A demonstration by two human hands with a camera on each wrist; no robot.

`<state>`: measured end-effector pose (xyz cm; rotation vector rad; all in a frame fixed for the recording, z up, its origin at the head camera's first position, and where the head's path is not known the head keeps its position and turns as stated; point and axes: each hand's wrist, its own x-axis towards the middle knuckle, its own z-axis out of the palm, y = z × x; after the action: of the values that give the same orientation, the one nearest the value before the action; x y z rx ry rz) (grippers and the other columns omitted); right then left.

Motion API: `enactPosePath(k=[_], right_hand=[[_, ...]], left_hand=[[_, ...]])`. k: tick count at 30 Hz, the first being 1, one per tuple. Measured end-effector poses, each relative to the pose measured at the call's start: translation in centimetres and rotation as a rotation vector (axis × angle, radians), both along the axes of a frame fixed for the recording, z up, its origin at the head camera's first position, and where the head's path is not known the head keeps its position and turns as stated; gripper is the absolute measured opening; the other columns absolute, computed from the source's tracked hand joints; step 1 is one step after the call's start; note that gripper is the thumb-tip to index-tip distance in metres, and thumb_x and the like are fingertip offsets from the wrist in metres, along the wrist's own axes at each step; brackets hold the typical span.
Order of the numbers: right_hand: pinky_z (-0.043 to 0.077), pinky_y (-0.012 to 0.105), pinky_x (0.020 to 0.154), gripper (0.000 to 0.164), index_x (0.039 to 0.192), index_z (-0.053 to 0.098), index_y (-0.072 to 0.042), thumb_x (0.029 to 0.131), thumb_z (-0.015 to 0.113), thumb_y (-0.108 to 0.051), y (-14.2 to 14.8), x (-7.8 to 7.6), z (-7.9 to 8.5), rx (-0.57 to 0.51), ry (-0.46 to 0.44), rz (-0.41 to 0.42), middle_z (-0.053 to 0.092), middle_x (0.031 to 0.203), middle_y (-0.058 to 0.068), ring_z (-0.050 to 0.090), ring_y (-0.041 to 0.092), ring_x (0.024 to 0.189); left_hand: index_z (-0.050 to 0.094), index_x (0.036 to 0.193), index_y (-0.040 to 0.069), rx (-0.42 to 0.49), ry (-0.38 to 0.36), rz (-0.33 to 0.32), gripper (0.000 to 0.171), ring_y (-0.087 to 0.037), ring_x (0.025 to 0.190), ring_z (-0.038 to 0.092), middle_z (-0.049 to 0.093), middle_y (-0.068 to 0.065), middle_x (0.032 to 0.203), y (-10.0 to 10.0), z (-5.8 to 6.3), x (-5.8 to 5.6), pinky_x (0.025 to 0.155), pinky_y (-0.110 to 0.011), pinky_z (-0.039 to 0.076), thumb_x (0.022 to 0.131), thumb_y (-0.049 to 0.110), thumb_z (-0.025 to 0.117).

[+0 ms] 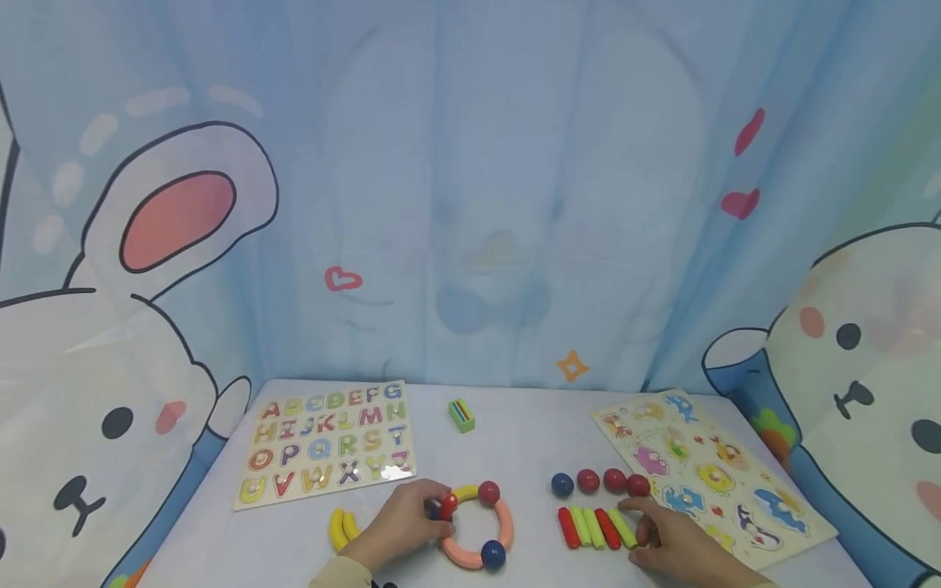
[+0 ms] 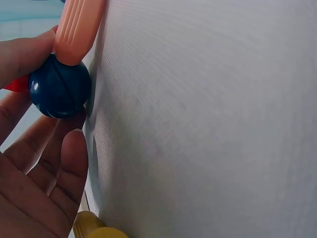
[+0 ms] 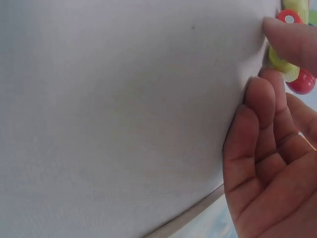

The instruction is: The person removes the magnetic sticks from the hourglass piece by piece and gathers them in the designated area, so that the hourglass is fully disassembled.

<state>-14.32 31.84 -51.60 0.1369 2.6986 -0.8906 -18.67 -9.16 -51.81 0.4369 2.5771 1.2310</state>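
Head view: on the white surface [image 1: 532,527], a ring of curved sticks and balls [image 1: 505,523], left of the picture board [image 1: 741,496]. Left grip [image 1: 404,523] clamped, thumb and finger, on a blue ball [image 2: 60,88]; at the same fingertips a red piece [image 1: 448,505], and touching the ball a peach stick [image 2: 79,32]. Right grip [image 1: 672,543] at the right-hand end of the row of sticks [image 1: 593,528], thumb and finger about the last green stick [image 1: 622,529]; cannot tell whether pinching. Judging by the gloss, likely light, stiff, smooth plastic, hardly fragile; perhaps magnetic, given a pale disc [image 3: 289,19] on one red end face. Expect slipping or rolling from the balls: pinch squarely across the widest part. Take ribbed sticks by the flanks near mid-length, leaving the ends free. Lift the ring gently, for fear of joints parting.
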Motion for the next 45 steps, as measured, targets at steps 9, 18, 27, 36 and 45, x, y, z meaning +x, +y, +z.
enactPosePath(k=[9,18,27,36,45], right_hand=[[0.048,0.031,0.061,0.077,0.139,0.053,-0.009,0.072,0.089,-0.022,0.1,0.3,0.4,0.014,-0.020,-0.021,0.053,0.084,0.004,0.052,0.019,0.072],[0.050,0.028,0.064,0.059,0.130,0.060,-0.013,0.078,0.086,-0.024,-6.6,1.5,2.8,-0.058,0.041,0.091,0.055,0.088,0.001,0.053,0.018,0.076],[0.053,0.029,0.066,0.046,0.120,0.065,-0.019,0.079,0.085,-0.028,-14.0,0.8,2.0,-0.052,-0.003,0.246,0.057,0.102,-0.001,0.054,0.018,0.073],[0.056,0.050,0.080,0.027,0.111,0.069,-0.022,0.086,0.078,-0.021,-13.9,-0.3,1.3,-0.011,0.068,0.281,0.061,0.099,-0.005,0.056,0.017,0.081],[0.057,0.037,0.074,0.034,0.116,0.068,-0.019,0.084,0.080,-0.017,-14.4,-1.8,1.7,0.097,0.210,0.225,0.060,0.100,-0.005,0.055,0.013,0.079]], left_hand=[[0.074,0.097,0.023,-0.001,-0.010,-0.085,0.031,-0.020,0.106,0.062,0.065,0.002,0.122,-0.2,-0.2,-0.2,0.094,-0.047,0.051,0.070,0.022,0.089],[0.074,0.091,0.021,0.026,0.012,-0.187,0.029,-0.012,0.100,0.064,0.062,-0.004,0.130,-0.7,-0.4,0.0,0.083,-0.027,0.053,0.068,0.012,0.088],[0.073,0.093,0.023,0.052,-0.010,-0.207,0.028,-0.002,0.084,0.061,0.058,-0.004,0.134,-0.2,-0.4,0.6,0.078,-0.022,0.053,0.070,0.017,0.089],[0.076,0.092,0.036,-0.096,0.090,-0.213,0.031,-0.022,0.126,0.051,0.053,0.006,0.139,-0.6,0.1,1.2,0.105,-0.043,0.043,0.066,0.032,0.092],[0.072,0.086,0.042,-0.144,0.101,-0.174,0.029,-0.034,0.141,0.034,0.037,0.003,0.156,0.7,-0.8,1.3,0.110,-0.059,0.031,0.065,0.045,0.091]])
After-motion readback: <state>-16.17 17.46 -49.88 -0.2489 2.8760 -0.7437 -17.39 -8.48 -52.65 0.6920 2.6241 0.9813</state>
